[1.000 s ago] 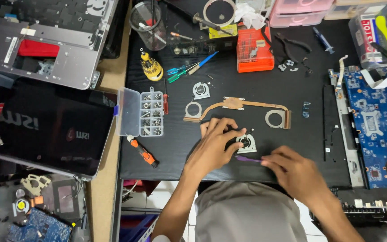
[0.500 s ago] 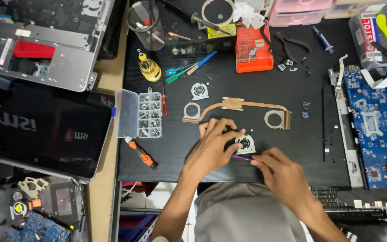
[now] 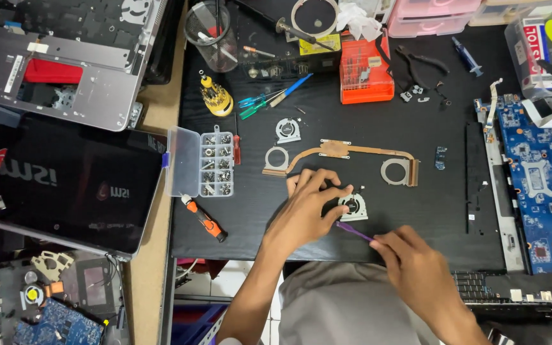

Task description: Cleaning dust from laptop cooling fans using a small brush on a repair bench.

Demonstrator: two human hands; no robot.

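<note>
My left hand [image 3: 308, 207] rests on the black mat, its fingertips holding a small grey laptop fan [image 3: 353, 207] at its left side. My right hand [image 3: 410, 268] grips a thin purple tool [image 3: 352, 230] whose tip points at the fan's lower left edge. Just beyond the fan lies a copper heat pipe assembly [image 3: 340, 152] with a round fan frame at each end. A second small fan [image 3: 287, 130] sits farther back.
A clear screw box [image 3: 203, 162] and an orange screwdriver [image 3: 204, 218] lie left. A black laptop lid [image 3: 71, 182] and grey laptop chassis [image 3: 59, 57] fill the far left. A blue motherboard [image 3: 535, 179] sits right. An orange bit case [image 3: 366, 76], cup and tools line the back.
My right hand has slid a little left and nearer with the purple tool, its tip staying at the fan. My left hand stays on the fan.
</note>
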